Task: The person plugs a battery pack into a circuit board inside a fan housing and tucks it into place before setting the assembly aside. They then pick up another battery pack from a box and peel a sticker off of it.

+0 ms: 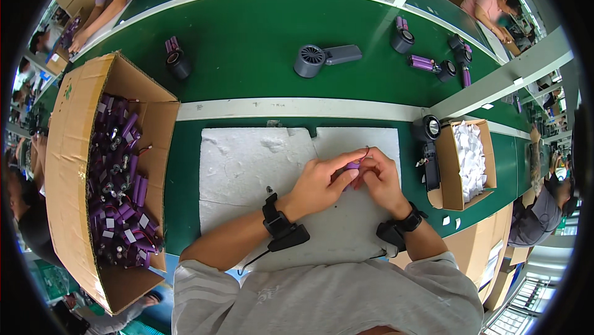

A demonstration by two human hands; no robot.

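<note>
Just right of the frame's centre, the left hand (318, 183) and the right hand (378, 180) are pinching together around a small purple battery pack (351, 166), whose red wire (366, 151) is looping up above the fingers. They are working over a white foam mat (247, 161) on the green bench. This looks like the wire-dressing step; the next move probably calls for a firm grip and fine fingertip work. A cardboard box (68, 149) of similar purple parts is sitting at left.

Bare foam sheet (247, 168) open to the left of left hand (318, 183) and ahead of both hands. Right hand (380, 180) hemmed in: black fan part (428, 149) and small carton (461, 168) just beside it. Big box (74, 168) blocks far left.
</note>
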